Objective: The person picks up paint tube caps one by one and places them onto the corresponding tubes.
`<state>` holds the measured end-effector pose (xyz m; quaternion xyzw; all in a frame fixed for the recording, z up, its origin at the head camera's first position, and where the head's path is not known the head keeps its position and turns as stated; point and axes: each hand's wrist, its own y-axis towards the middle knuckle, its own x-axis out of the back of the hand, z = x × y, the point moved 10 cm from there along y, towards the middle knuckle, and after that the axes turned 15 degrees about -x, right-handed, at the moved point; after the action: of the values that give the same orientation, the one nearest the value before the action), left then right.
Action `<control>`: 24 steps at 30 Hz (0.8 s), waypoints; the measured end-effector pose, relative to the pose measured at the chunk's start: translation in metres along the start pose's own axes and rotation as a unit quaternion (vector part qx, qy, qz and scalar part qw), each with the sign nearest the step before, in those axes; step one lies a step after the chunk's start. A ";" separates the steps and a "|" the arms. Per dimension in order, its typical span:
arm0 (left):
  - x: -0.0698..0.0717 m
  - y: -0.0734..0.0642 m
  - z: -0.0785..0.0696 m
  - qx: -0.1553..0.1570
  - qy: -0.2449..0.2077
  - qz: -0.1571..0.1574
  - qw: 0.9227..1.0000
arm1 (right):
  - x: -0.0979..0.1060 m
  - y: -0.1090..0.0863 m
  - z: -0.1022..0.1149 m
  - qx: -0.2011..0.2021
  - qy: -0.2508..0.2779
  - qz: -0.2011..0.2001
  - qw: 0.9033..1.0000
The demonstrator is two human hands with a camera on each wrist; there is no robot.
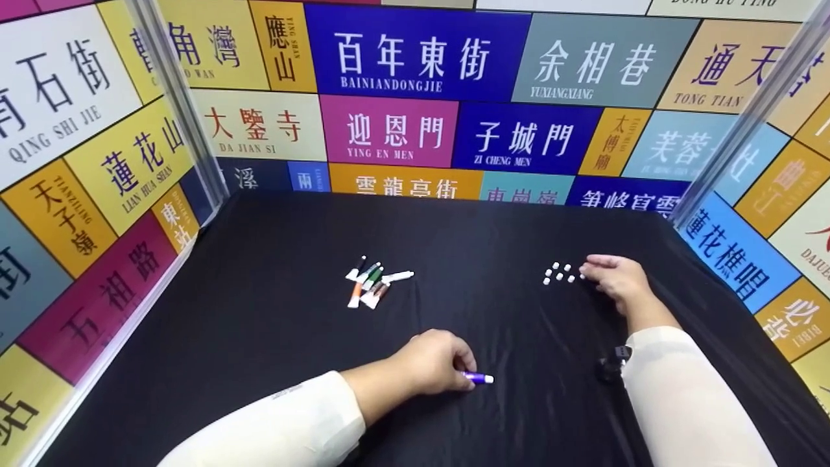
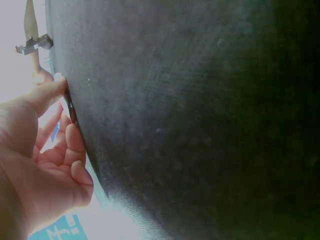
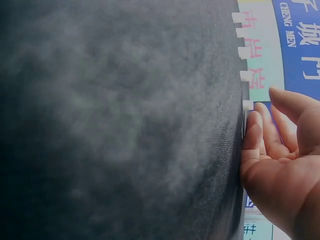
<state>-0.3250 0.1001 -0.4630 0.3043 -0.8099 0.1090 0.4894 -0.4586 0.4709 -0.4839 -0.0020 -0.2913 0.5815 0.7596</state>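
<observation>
My left hand [image 1: 441, 363] pinches a small purple paint tube [image 1: 478, 377] low over the black cloth, its white-capped end pointing right. In the left wrist view, thumb and fingers of the left hand [image 2: 55, 140] meet around the tube, mostly hidden there. Several small white caps [image 1: 559, 276] lie loosely grouped at the right. Just beside them, my right hand [image 1: 616, 279] rests with its fingertips at the rightmost cap [image 1: 582, 276]. From the right wrist, thumb and fingers of the right hand [image 3: 285, 145] stand apart, with a white cap [image 3: 247, 105] just past the fingertips.
A loose pile of small paint tubes [image 1: 373, 282] in several colours lies left of centre on the black cloth [image 1: 259, 259]. Panels with coloured street-name signs [image 1: 415, 58] enclose the table's back and sides. A dark wrist camera [image 1: 613, 364] sits at the right sleeve.
</observation>
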 end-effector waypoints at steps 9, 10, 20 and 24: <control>0.000 0.001 0.002 -0.005 -0.038 -0.011 0.999 | -0.001 0.001 -0.002 0.014 -0.072 0.000 0.997; 0.000 0.001 0.003 -0.006 -0.042 -0.012 0.999 | -0.002 0.001 -0.001 0.016 -0.087 -0.006 0.996; 0.001 -0.002 0.008 -0.006 -0.076 -0.023 0.997 | -0.006 -0.001 0.006 0.036 -0.195 -0.047 0.979; 0.008 -0.003 0.014 0.004 -0.086 -0.032 0.996 | -0.004 -0.001 0.009 0.050 -0.215 -0.063 0.973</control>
<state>-0.3359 0.0878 -0.4636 0.3403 -0.8382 0.0695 0.4205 -0.4624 0.4643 -0.4775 0.1792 -0.4180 0.5333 0.7133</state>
